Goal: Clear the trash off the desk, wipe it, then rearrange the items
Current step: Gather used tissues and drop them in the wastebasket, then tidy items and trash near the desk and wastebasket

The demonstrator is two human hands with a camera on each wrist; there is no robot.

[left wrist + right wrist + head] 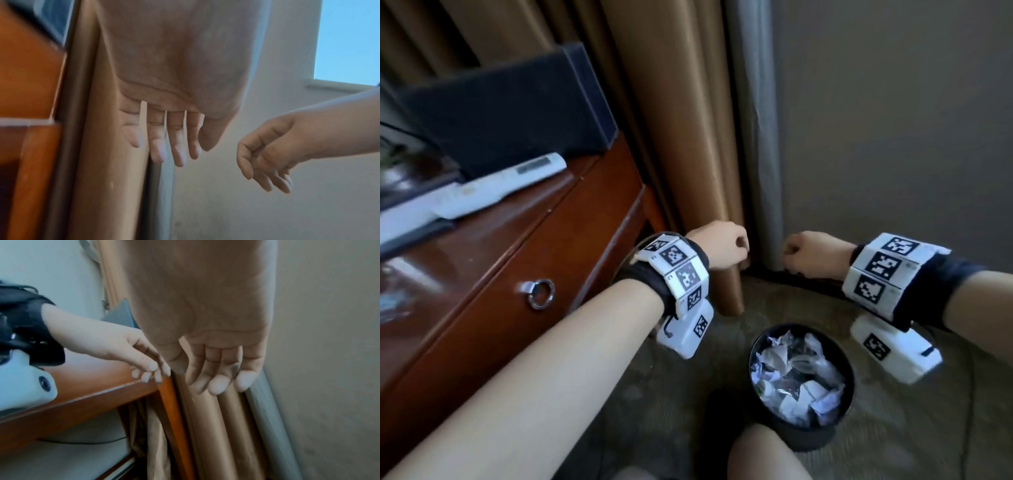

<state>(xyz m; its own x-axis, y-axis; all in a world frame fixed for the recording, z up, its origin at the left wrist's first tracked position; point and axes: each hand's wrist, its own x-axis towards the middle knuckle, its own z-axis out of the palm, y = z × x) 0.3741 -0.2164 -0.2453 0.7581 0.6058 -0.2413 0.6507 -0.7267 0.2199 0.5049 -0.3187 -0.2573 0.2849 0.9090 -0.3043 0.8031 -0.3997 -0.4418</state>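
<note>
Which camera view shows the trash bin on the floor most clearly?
The head view shows it best: the dark round trash bin stands on the carpet below both hands, full of crumpled paper and wrappers. Neither wrist view shows the bin; they show only hands, curtain, wall and desk.

The tabletop (482,246) is glossy reddish-brown wood. Two white remotes (503,185) lie before a black box (510,113). Golden-brown curtains (674,120) hang beside a grey one (753,137). The black bin (801,435) holds white crumpled trash (796,373). White wristbands (678,270) bear black-and-white square markers.
</note>
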